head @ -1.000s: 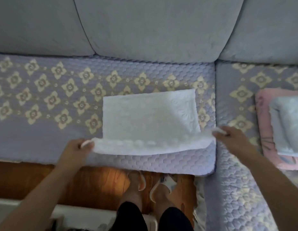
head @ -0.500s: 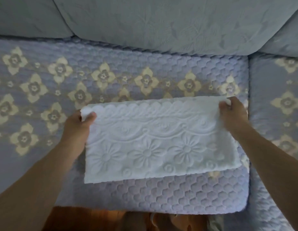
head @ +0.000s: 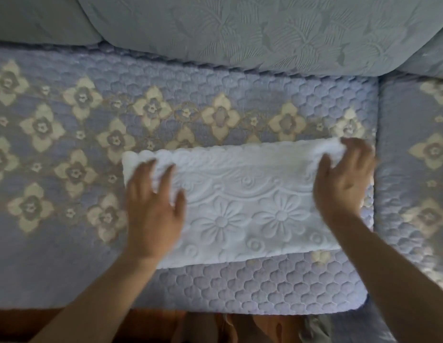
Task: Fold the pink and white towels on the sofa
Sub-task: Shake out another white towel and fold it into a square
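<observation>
Both your hands lie flat, fingers spread, on the folded white towel [head: 242, 206]: left hand [head: 153, 214] on its left end, right hand [head: 342, 184] on its right end. It sits near the sofa seat's [head: 67, 256] front right corner.

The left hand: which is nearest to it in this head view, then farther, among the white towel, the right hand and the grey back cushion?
1. White towel: right under the left hand, which lies on its left end.
2. Right hand: across the towel, on its right end.
3. Grey back cushion: farthest, at the rear of the sofa.
</observation>
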Motion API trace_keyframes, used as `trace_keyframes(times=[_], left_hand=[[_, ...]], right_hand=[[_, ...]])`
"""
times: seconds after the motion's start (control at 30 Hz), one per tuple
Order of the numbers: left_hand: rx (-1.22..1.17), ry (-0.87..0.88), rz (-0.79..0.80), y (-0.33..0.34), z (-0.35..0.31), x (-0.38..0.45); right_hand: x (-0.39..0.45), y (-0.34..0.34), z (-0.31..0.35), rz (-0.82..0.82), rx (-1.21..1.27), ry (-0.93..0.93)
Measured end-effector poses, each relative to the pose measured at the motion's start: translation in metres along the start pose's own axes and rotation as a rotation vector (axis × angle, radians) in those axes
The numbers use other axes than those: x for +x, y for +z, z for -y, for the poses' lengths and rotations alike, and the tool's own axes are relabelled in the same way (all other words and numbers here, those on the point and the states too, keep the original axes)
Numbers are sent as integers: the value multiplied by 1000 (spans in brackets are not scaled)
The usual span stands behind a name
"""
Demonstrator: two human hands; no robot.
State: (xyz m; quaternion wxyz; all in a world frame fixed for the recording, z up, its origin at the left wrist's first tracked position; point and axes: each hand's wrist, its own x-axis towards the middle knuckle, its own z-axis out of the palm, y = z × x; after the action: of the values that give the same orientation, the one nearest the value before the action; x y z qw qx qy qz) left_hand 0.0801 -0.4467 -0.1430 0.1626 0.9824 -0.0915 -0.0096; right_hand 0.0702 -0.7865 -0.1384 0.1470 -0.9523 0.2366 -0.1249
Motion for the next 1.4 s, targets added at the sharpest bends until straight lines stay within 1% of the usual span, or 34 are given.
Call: trace_keyframes(times=[0.03, 0.07, 0.1, 0.13, 0.17, 0.2, 0.23, 0.27, 0.33, 0.4, 0.43, 0.47, 0.5, 0.57, 0.6, 0.63, 0.7, 0.73, 0.8, 0.83, 0.87, 0.93, 0.97, 1.0, 1.03, 1.07, 1.13, 1.2, 1.23, 1.27, 1.33, 1.37, 1.4], left_hand=[[34, 115, 94, 7, -13, -15], [74, 181, 167, 14, -23, -26], [127, 184, 200, 23, -26, -31], [181, 124, 221, 32, -23, -29], [228, 30, 242, 39, -15, -23], [248, -61, 265, 43, -5, -15], [260, -115, 273, 48, 4, -7], [261, -134, 275, 50, 11, 0], [246, -112, 276, 48, 15, 4], [175, -101, 234, 38, 16, -2], [143, -123, 191, 31, 18, -4], [102, -178, 139, 23, 22, -6], [31, -268, 84, 15, 27, -7], [-270, -498, 11, 2, 36, -10], [-447, -614, 6, -4, 39, -12], [-567, -713, 34, -9, 42, -14], [-647, -779, 133, -13, 48, -14], [-658, -781, 197, -12, 52, -14], [-713, -787, 311, -13, 57, -9], [-785, -810, 353, -15, 58, -5], [-896, -867, 391, -18, 57, -1], [-1179, -978, 490, -31, 53, 6], [-1306, -983, 557, -39, 47, 9], [-1406, -944, 627, -49, 39, 13], [-1480, -876, 678, -59, 27, 16], [-1525, -796, 706, -69, 9, 21], [-1502, -659, 730, -85, -44, 28], [-1402, -586, 725, -89, -106, 30], [-1367, -564, 739, -85, -134, 30], [-1344, -526, 789, -79, -159, 30], [-1338, -422, 901, -64, -196, 30], [-1363, -428, 905, -56, -206, 29], [-1397, -473, 858, -49, -212, 28]], right_hand=[[-19, 2, 9, 84, -33, -147], [-34, 7, 15, 202, -70, -241], [-42, 14, 15, 309, -116, -279], [-40, 23, 9, 386, -155, -255], [-31, 32, -1, 428, -187, -186], [-20, 41, -14, 437, -219, -119], [-7, 47, -28, 421, -239, -73], [6, 51, -38, 406, -235, -36], [26, 48, -42, 399, -179, 41], [25, 34, -26, 333, -114, 40], [16, 26, -11, 288, -24, 3], [2, 18, 8, 265, 133, -44], [-16, 11, 33, 287, 337, -56], [-58, 7, 82, 452, 705, 4], [-75, 11, 100, 534, 820, 50], [-85, 18, 114, 594, 881, 101], [-89, 37, 122, 657, 883, 187], [-85, 47, 122, 658, 824, 197], [-80, 59, 119, 639, 713, 154], [-79, 61, 118, 641, 725, 165], [-79, 56, 118, 650, 781, 219], [-76, 34, 119, 652, 952, 388], [-72, 20, 116, 656, 1003, 443], [-67, 5, 112, 684, 1011, 469], [-61, -11, 107, 744, 1029, 479], [-55, -27, 102, 836, 1079, 495], [-47, -57, 91, 1026, 1243, 578], [-38, -83, 83, 1119, 1269, 587], [-33, -93, 80, 1118, 1238, 568], [-26, -99, 76, 1083, 1194, 544], [-14, -105, 61, 902, 1014, 522], [-8, -104, 48, 797, 896, 515], [-2, -100, 33, 722, 803, 511]])
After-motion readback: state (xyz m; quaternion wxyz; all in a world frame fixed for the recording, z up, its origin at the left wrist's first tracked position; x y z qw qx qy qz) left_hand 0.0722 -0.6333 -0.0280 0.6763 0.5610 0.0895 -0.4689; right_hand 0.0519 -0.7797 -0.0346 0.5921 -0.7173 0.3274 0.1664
